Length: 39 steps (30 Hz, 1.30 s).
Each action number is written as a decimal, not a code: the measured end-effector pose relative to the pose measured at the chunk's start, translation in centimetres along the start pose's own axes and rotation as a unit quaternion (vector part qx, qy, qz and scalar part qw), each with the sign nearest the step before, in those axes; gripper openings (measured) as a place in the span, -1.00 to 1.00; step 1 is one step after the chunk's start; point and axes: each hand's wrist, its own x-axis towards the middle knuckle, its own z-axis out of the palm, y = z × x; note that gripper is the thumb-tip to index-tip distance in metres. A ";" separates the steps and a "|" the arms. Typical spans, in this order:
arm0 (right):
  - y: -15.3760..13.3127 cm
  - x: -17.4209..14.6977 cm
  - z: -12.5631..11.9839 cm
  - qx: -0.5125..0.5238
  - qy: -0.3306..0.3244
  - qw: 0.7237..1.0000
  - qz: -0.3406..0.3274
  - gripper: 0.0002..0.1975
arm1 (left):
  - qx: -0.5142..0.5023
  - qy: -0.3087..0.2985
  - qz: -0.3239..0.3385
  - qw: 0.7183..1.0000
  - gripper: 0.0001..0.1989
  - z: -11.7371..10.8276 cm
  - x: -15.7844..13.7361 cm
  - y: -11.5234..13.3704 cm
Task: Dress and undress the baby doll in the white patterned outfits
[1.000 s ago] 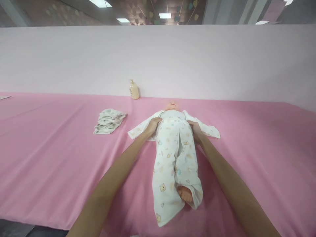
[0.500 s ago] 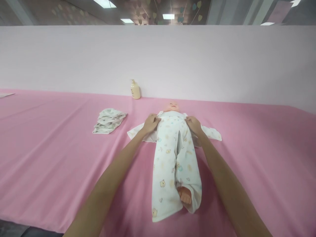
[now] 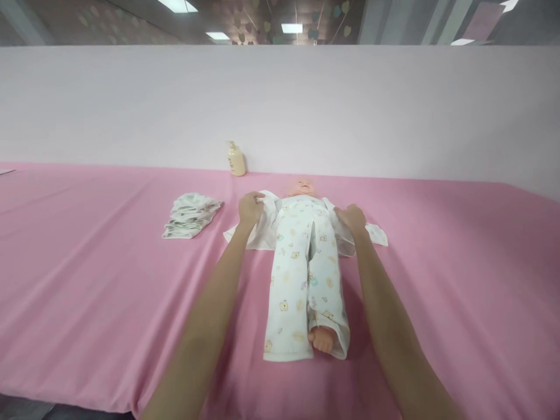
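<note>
A baby doll (image 3: 303, 188) lies on its back, head toward the white wall. White trousers printed with bears (image 3: 291, 280) cover its legs and reach high on its torso; one foot (image 3: 322, 339) shows at the right cuff, while the left leg's end is hidden. Beneath the body a white baby shirt (image 3: 265, 236) is spread, its sleeves out to both sides. My left hand (image 3: 251, 209) pinches the shirt's left front panel, lifted a little off the cloth. At the doll's other side, my right hand (image 3: 352, 218) has its fingers closed on the shirt's right edge.
A folded stack of white cloth (image 3: 191, 216) lies to the left. A cream pump bottle (image 3: 237, 160) stands by the white wall (image 3: 350, 111). Pink cloth (image 3: 96, 280) covers the table, whose front edge shows at lower left.
Both hands have left the trousers' waistband and moved outward to the shirt's sides. The left shirt panel is now raised and pulled out. The trousers appear slightly higher in view.
</note>
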 end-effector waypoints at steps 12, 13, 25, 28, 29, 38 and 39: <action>-1.1 -0.1 -2.9 0.180 -0.012 0.981 -0.064 -0.74 | -0.265 -0.279 -0.004 0.923 -0.43 -2.2 -3.6 10.1; -1.8 -0.4 -3.1 0.237 -0.029 0.969 -0.067 -0.67 | -0.260 -0.309 0.013 0.915 -0.47 -2.3 -4.1 10.7; -6.7 -4.7 -6.0 0.413 -0.259 0.860 -0.150 -0.82 | -0.227 -0.321 0.106 0.913 -0.63 -2.5 -4.9 11.1; -6.9 -5.4 -6.2 0.223 -0.245 0.929 -0.165 -0.84 | -0.197 -0.318 0.111 0.921 -0.61 -2.5 -4.6 10.6; -7.0 -5.6 -6.0 0.172 -0.248 0.939 -0.166 -0.83 | -0.186 -0.331 0.106 0.919 -0.60 -2.4 -4.6 10.3; -7.3 -5.0 -4.8 0.145 -0.109 0.971 -0.158 -0.87 | -0.099 -0.341 0.138 0.925 -0.57 -1.1 -5.0 9.5; -7.0 -4.5 -4.8 0.184 -0.084 0.971 -0.129 -0.87 | -0.085 -0.341 0.138 0.926 -0.59 -1.1 -5.0 9.5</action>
